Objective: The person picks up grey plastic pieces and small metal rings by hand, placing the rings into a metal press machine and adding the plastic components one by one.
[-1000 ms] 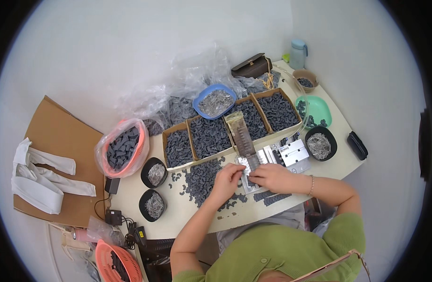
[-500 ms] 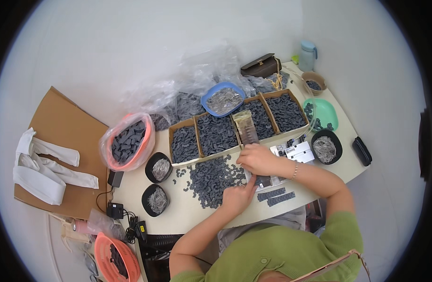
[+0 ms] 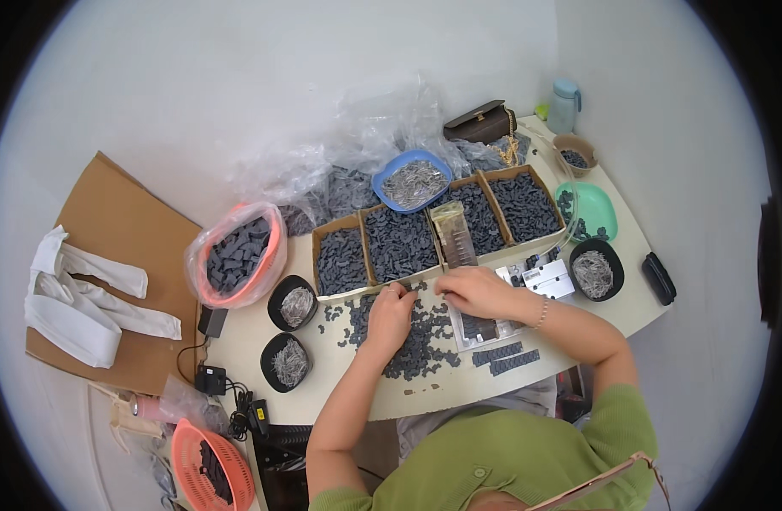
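Clearly, we see the hands apart, a narrow gap between them: the left hand point(image 3: 391, 320) over the loose pieces point(image 3: 425, 347) heaped on the desk point(image 3: 616, 311), the right hand point(image 3: 480, 292) above the jig point(image 3: 478, 328), whose upper part it hides. We cannot tell whether either holds a piece, since the fingertips are too small to read. Two dark strips point(image 3: 514, 364) lie just beside the jig; the lower frame edge cuts off the glasses point(image 3: 595, 487).

A green, short-sleeved knit top point(image 3: 527, 439) with a round button point(image 3: 479, 472) is being worn, along with thin-framed glasses point(image 3: 588, 486); the right wrist point(image 3: 534, 309) is being circled by a slim bracelet point(image 3: 542, 312).
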`<state>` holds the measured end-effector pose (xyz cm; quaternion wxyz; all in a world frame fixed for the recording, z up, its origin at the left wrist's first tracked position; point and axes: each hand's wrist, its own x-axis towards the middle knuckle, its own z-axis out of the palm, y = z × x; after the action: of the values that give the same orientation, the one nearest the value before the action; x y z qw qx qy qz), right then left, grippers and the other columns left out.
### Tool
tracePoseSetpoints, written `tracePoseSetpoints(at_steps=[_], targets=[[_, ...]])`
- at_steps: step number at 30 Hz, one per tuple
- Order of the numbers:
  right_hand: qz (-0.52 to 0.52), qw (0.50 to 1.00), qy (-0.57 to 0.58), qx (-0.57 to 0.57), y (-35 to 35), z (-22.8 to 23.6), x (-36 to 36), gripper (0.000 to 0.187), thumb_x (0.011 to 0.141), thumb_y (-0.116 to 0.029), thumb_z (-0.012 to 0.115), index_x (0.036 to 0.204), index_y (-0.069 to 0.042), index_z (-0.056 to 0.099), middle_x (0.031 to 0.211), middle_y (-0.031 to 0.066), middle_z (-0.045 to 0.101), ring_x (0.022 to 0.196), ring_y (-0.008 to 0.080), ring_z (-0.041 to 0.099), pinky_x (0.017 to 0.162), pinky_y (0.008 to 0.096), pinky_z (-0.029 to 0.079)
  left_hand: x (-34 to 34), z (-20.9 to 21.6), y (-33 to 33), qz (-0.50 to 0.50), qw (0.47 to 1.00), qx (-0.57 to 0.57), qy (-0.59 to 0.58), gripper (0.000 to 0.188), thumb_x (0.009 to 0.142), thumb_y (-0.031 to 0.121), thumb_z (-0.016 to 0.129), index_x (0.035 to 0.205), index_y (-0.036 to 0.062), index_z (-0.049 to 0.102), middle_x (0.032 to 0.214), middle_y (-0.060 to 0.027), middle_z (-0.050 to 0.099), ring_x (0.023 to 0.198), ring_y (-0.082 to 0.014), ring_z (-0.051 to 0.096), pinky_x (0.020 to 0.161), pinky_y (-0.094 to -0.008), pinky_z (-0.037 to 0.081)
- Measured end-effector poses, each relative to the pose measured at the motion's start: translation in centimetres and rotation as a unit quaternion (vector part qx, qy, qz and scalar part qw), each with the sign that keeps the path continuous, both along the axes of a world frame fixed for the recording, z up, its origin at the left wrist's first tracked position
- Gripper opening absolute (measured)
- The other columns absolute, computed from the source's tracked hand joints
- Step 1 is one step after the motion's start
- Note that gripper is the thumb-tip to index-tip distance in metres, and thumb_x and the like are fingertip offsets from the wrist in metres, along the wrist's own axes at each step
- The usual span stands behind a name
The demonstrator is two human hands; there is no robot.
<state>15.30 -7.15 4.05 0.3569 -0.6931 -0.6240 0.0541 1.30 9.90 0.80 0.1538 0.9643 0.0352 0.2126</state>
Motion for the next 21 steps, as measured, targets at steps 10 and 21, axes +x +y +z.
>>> tracePoseSetpoints(at_steps=[10, 21], targets=[[-0.026, 0.991, -0.128, 0.001, -3.9, -3.0, 0.0, 0.013, 0.079, -0.017, 0.068, 0.087, -0.007, 0.064, 0.086, 0.0053, 0.058, 0.08, 0.0242, 0.06, 0.069, 0.0355, 0.05, 1.6, 0.4, -1.2, 0.02, 0.996, -0.077, 0.042, 0.016, 0.079, 0.009, 0.069, 0.083, 0.0002, 0.056, 0.078, -0.0142, 0.058, 0.075, -0.0326, 0.061, 0.067, -0.0407, 0.05], [0.002, 0.974, -0.226, -0.029, -6.6, -0.6, -1.1, 0.034, 0.078, -0.024, 0.069, 0.106, -0.006, 0.066, 0.114, 0.01, 0.057, 0.102, 0.025, 0.055, 0.087, 0.0369, 0.044, 2.4, 0.7, -5.6, -0.064, 0.985, -0.137, -0.085, 0.012, 0.077, -0.001, 0.065, 0.087, 0.0023, 0.058, 0.08, -0.0116, 0.06, 0.076, -0.029, 0.062, 0.065, -0.0365, 0.05]])
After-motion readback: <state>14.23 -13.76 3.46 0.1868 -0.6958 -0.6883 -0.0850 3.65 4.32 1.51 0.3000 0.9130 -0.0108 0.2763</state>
